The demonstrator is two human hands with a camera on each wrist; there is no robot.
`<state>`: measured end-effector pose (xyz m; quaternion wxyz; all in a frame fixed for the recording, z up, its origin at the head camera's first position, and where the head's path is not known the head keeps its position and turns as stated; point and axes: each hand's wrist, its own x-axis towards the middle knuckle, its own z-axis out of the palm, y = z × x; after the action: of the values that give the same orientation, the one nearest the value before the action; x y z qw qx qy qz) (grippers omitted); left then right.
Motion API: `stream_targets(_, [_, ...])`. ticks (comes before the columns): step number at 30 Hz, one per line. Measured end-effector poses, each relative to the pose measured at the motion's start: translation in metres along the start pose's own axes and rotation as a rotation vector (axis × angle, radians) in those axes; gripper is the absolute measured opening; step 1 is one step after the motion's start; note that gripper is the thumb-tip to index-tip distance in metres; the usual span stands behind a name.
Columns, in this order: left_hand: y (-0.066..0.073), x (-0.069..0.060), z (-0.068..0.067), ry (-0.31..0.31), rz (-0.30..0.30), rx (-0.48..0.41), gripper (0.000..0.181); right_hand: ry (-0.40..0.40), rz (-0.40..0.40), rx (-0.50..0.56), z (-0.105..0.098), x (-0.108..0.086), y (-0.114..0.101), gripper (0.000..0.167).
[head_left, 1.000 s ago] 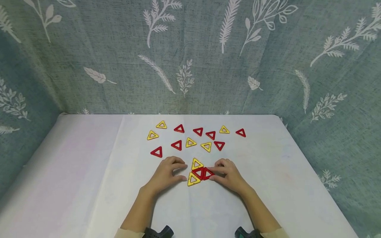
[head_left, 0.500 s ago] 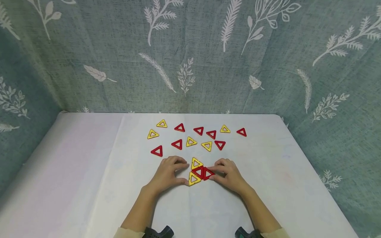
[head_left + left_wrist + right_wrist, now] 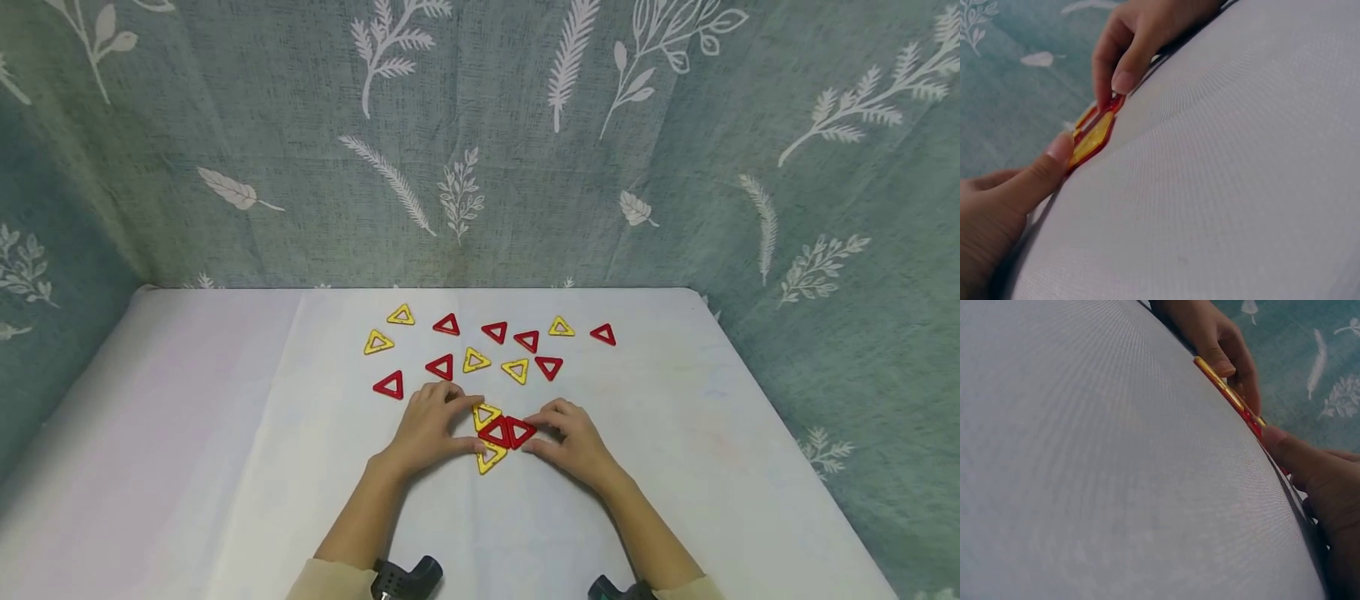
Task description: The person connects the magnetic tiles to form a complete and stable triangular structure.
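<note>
Two yellow triangles, the upper (image 3: 486,406) and the lower (image 3: 483,469), lie against a red triangle (image 3: 482,431) on the white table. Another red triangle (image 3: 531,431) adjoins on the right. My left hand (image 3: 429,429) has its index finger at the upper yellow piece and its thumb over the lower one. My right hand (image 3: 572,442) holds the right red piece between thumb and finger. Both wrist views show the group edge-on: yellow plastic (image 3: 1094,142) by my left thumb, and a yellow edge (image 3: 1213,376) beneath my left hand (image 3: 1207,331).
Loose red triangles (image 3: 391,393) and yellow triangles (image 3: 377,349) are scattered beyond the hands, across the middle of the white table (image 3: 187,458). A green leaf-patterned cloth (image 3: 300,225) hangs behind and at both sides.
My left hand has moved right onto the group, its thumb now over the lower yellow triangle. The yellow triangles have shifted and turned slightly. My right hand stays at the right red triangle.
</note>
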<state>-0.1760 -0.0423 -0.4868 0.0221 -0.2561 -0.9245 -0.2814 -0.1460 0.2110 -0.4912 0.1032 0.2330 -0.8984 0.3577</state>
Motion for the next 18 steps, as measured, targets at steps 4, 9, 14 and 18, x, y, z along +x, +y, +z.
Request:
stream_targets(4, [0.000, -0.001, 0.003, 0.032, -0.003, 0.023, 0.069, 0.007, -0.007, -0.038, 0.002, 0.000, -0.002, 0.035])
stream_targets(9, [0.001, -0.001, 0.004, 0.057, 0.010, 0.034, 0.066, 0.033, 0.013, -0.066, 0.003, 0.001, -0.005, 0.034])
stream_targets(14, [0.001, -0.001, 0.004, 0.068, -0.003, 0.015, 0.065, 0.059, 0.053, -0.102, 0.003, 0.001, -0.008, 0.037])
stream_targets(18, [-0.001, -0.004, 0.005, 0.085, -0.042, -0.010, 0.060, 0.101, 0.103, -0.208, 0.006, 0.000, -0.011, 0.046])
